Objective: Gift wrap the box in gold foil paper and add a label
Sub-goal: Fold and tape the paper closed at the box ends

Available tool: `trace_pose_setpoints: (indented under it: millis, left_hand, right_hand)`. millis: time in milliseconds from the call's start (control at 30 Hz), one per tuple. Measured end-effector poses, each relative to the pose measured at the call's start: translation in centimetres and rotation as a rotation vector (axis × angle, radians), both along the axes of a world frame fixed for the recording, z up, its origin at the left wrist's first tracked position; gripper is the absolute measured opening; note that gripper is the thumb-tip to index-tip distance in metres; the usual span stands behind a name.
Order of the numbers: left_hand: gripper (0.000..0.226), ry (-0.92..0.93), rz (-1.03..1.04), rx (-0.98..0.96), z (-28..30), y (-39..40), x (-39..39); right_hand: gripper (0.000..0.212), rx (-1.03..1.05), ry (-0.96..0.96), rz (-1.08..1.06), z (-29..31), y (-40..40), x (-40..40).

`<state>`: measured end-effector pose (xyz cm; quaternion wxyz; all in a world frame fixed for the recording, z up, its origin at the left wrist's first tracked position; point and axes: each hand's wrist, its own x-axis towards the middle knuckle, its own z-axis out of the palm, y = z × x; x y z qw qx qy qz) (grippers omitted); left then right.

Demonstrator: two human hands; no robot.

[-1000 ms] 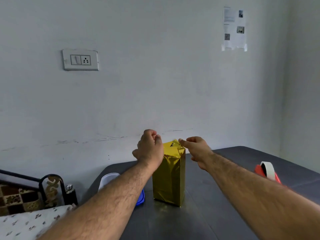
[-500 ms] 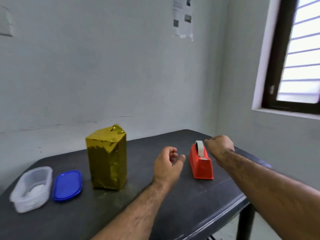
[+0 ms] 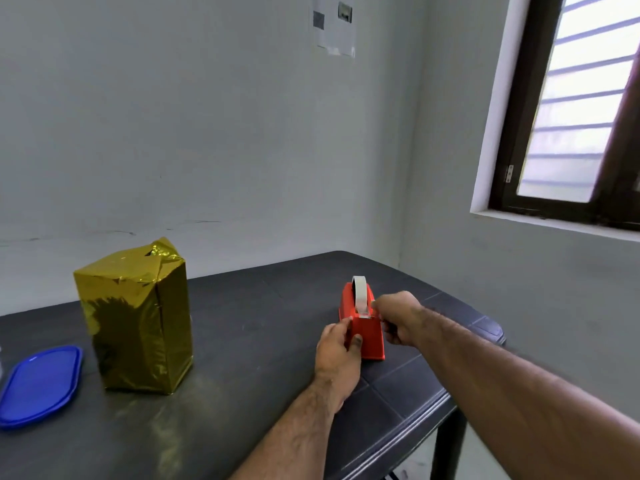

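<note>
Blue lid (image 3: 38, 384) is lying flat at the far left of the table (image 3: 242, 341), partly cut by the frame edge. Just right of it the box (image 3: 135, 320) is standing upright, well left of the hands, already covered in gold foil; top folds are crumpled, with one flap poking up at the back right corner. No hand is touching it.

Mid-right: left hand (image 3: 336, 351) is gripping the dispenser (image 3: 367, 327), fingers curled around its near left side, thumb pressing on the front face. The dispenser is red and sitting on the table near the right edge, with the white tape roll (image 3: 360, 294) standing up out of its top.

Right hand (image 3: 398, 315) is sitting tight against the dispenser's right side at the cutter end, fingers curled narrow. It looks to be pinching the tape end, but the fingertips are hidden behind the hand and the dispenser, so I cannot tell for sure what they are holding.

Far right: window (image 3: 571, 116) with a dark frame is set in the side wall. Paper sheet (image 3: 334, 24) is stuck on the back wall above.
</note>
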<state>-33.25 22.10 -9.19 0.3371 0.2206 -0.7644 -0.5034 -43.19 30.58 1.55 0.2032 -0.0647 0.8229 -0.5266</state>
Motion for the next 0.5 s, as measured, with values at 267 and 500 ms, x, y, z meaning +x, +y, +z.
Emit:
trace_pose_setpoints:
  millis: [267,500]
  left_hand:
    - [0.045,-0.067,0.004,-0.02,-0.5,-0.7,-0.5]
    - [0.045,-0.093,0.013,0.008,0.0,-0.7,-0.1]
  right_hand:
    - [0.016,-0.189,-0.124,-0.105,0.4,-1.8,0.8]
    - [0.031,-0.342,-0.184,-0.207,0.2,-1.0,2.7]
